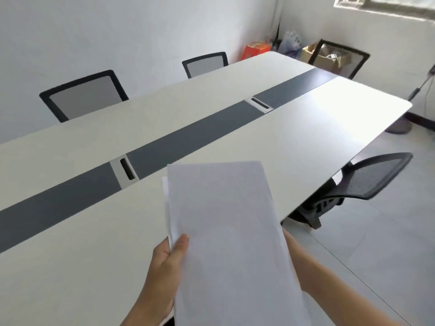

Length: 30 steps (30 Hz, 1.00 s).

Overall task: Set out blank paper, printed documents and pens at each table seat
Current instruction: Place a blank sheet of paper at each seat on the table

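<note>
**Q:** Where is the paper?
**A:** My left hand (pixel 164 262) pinches the thin stack of white paper sheets (pixel 226 231), thumb on top, above the long white desk (pixel 306 137). My right hand (pixel 289 242) lies beneath, its grip hidden.
**Q:** Progress?
**A:** Barely begun, I judge: nothing laid out in view yet.

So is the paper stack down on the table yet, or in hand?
In hand. The left hand pinches the paper stack by its left edge, thumb on top, above the table.

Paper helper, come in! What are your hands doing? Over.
Left hand grips paper stack. Right hand behind stack, fingers hidden. Stack above table, no sheets down in view.
</note>
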### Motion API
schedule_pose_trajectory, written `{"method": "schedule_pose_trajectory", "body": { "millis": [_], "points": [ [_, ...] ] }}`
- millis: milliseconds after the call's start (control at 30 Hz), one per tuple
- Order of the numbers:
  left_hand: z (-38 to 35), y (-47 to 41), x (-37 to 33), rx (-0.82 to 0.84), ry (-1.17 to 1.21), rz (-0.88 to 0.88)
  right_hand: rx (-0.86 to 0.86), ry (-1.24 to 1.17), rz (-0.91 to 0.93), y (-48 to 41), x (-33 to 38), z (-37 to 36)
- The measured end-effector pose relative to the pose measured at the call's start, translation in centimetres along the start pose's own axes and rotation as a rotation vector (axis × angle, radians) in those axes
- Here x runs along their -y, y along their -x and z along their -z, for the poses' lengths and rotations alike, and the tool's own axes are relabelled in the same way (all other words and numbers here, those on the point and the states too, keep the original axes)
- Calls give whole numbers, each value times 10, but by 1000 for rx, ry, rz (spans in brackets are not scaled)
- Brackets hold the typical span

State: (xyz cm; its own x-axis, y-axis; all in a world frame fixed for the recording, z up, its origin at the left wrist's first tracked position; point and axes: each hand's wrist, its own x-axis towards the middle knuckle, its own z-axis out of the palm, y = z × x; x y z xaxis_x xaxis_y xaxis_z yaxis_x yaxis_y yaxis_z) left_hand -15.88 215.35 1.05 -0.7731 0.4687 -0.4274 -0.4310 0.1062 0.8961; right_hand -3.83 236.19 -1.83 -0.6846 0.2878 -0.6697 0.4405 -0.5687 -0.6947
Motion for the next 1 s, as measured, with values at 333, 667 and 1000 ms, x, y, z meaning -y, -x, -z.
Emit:
{"method": "schedule_pose_trajectory", "body": {
  "millis": [333,667,1000],
  "points": [
    [-191,23,37,234,-136,-17,-57,-142,250,121,-7,184],
    [-388,58,62,607,-68,35,-175,-355,337,180,-18,371],
    [-524,-19,61,689,-204,-5,-5,-661,319,134,43,478]
  ]
}}
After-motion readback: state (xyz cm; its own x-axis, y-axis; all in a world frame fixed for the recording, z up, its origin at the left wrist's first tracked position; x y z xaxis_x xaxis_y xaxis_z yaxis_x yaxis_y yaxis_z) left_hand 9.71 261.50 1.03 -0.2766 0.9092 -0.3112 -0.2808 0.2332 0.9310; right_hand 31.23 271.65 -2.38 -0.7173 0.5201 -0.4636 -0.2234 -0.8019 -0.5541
